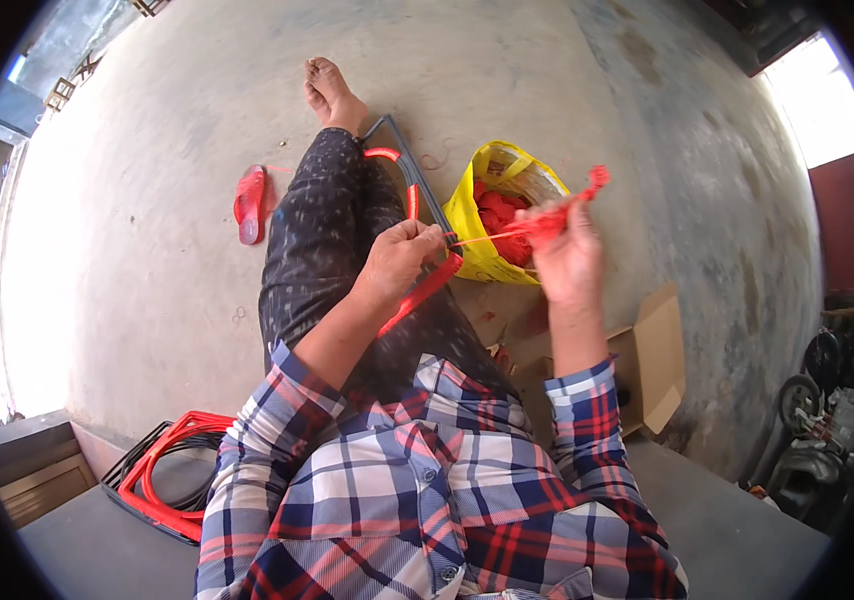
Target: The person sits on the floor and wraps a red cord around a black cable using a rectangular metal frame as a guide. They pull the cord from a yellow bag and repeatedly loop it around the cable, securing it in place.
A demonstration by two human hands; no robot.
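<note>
Plaid sleeves (387, 480) lead up: left hand (397, 258) pinches the frame (425, 195), right hand (567, 255) grips red cord (552, 215) — keep it taut.

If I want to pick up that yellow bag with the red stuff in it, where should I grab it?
Probably by the rim of the yellow bag, from above. It stands upright on the floor with its mouth open and red stuff filling the middle, so the top edge is the free part. Come from the far side, away from the right hand and its red cord.
</note>
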